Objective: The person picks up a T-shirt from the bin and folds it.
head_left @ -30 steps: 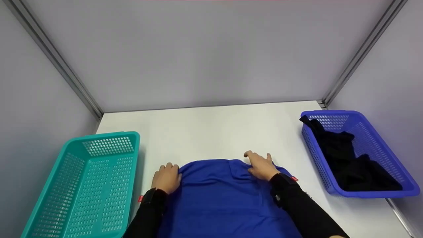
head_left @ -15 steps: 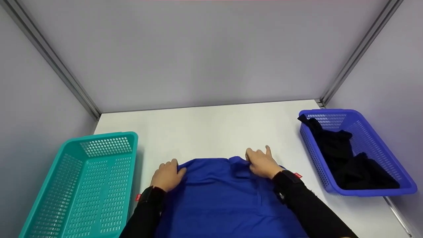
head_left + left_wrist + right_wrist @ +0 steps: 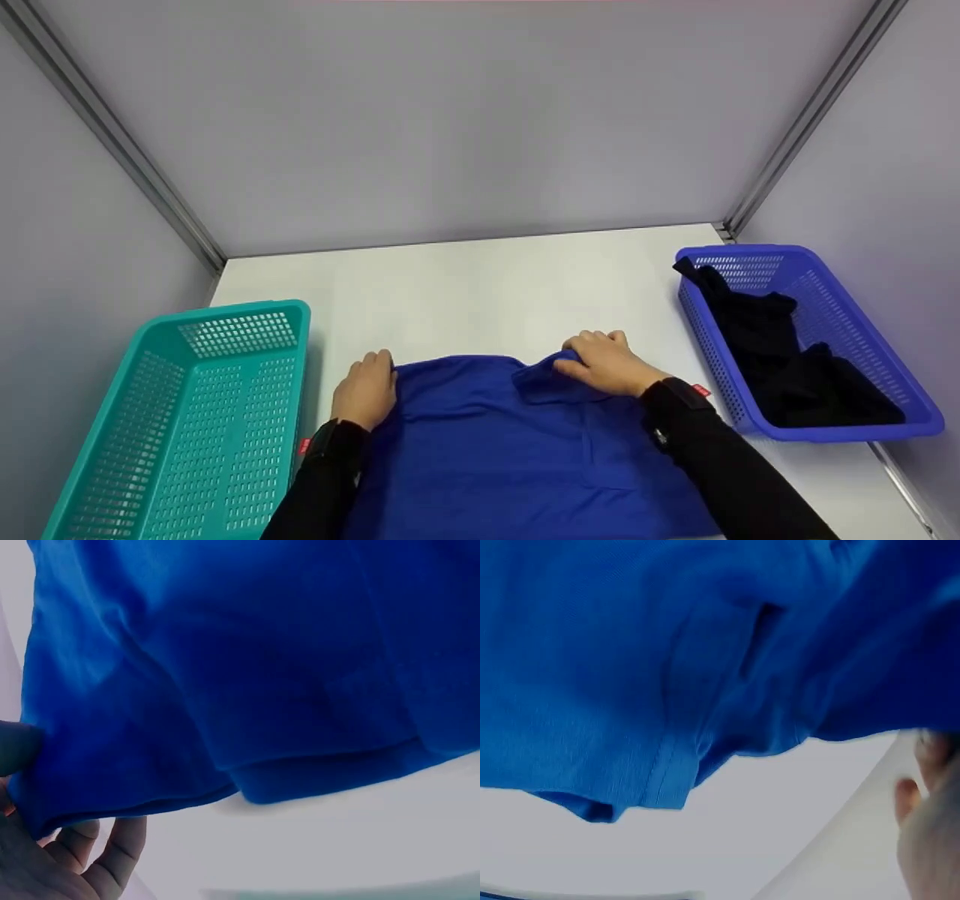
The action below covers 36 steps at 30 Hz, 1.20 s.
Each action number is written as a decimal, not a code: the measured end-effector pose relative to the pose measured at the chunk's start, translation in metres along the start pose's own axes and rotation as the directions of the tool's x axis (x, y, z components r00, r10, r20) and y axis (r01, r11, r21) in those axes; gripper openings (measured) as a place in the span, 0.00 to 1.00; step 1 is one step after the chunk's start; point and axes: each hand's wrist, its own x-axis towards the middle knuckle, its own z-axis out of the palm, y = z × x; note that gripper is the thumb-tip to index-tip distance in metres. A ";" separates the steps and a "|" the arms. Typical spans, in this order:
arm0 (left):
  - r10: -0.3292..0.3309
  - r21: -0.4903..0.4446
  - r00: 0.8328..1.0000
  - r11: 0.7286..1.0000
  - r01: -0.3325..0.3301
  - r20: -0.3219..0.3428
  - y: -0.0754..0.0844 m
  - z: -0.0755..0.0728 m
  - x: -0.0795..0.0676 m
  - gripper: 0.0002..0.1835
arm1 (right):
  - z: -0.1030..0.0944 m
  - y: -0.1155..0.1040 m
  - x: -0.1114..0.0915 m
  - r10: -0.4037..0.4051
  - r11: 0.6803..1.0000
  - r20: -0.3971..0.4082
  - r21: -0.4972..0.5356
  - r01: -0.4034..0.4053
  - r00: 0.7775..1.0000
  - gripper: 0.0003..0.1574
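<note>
Cloth [image 3: 487, 442], lower centre of frame: left hand [image 3: 365, 391] pinches its upper-left corner; right hand [image 3: 609, 364] grips its upper-right edge. Apparent step: spreading; the next move likely calls for even tension.

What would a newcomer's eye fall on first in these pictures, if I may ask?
Probably the bright blue cloth at the near side of the white table, its far edge held by the left hand and the right hand. Next might come the two baskets: a teal one on the left, and a purple-blue one on the right, holding black cloth.
</note>
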 end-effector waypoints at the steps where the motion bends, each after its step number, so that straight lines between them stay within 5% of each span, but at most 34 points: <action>1: -0.005 -0.003 1.000 1.000 0.005 -0.004 -0.001 -0.001 0.001 0.07 | -0.004 0.001 0.000 -0.005 1.000 0.017 0.007 0.005 1.000 0.14; 3: -0.014 -0.008 1.000 1.000 0.014 -0.014 -0.002 -0.004 0.002 0.07 | -0.012 0.003 0.000 -0.017 1.000 0.015 -0.007 0.017 1.000 0.09; 6: -0.029 -0.004 0.999 1.000 0.028 -0.033 -0.004 -0.009 0.006 0.08 | -0.027 0.008 0.001 -0.012 0.997 -0.119 -0.077 0.003 0.993 0.04; 9: -0.037 -0.002 0.998 0.999 0.037 -0.055 -0.005 -0.012 0.010 0.07 | -0.042 0.013 0.003 0.058 0.994 -0.306 -0.069 -0.083 0.950 0.05; 11: -0.048 -0.015 0.996 0.999 0.047 -0.069 -0.006 -0.014 0.013 0.06 | -0.052 0.016 0.005 0.156 0.988 -0.372 0.049 -0.149 0.915 0.07; 14: -0.073 -0.056 0.994 0.996 0.068 -0.087 -0.007 -0.018 0.015 0.05 | -0.065 0.021 0.008 0.329 0.929 -0.359 0.290 -0.230 0.873 0.11; 16: -0.090 -0.089 0.990 0.993 0.080 -0.104 -0.008 -0.019 0.017 0.04 | -0.072 0.022 0.009 0.433 0.854 -0.315 0.443 -0.273 0.845 0.14; 18: -0.104 -0.120 0.987 0.989 0.089 -0.125 -0.008 -0.021 0.019 0.04 | -0.078 0.024 0.009 0.492 0.807 -0.301 0.510 -0.298 0.817 0.16; 21: -0.111 -0.145 0.981 0.986 0.087 -0.161 -0.009 -0.022 0.023 0.03 | -0.084 0.025 0.011 0.511 0.806 -0.346 0.512 -0.298 0.787 0.16; 24: -0.111 -0.155 0.974 0.985 0.081 -0.196 -0.009 -0.024 0.027 0.03 | -0.088 0.025 0.013 0.495 0.840 -0.424 0.457 -0.292 0.758 0.15; 30: -0.147 -0.203 0.963 0.974 0.101 -0.228 -0.006 -0.028 0.034 0.02 | -0.088 0.025 0.015 0.455 0.868 -0.485 0.431 -0.248 0.747 0.15; 36: -0.123 -0.207 0.981 0.974 0.090 -0.150 -0.007 -0.026 0.030 0.02 | -0.077 0.031 0.002 0.385 0.901 -0.459 0.373 -0.220 0.800 0.14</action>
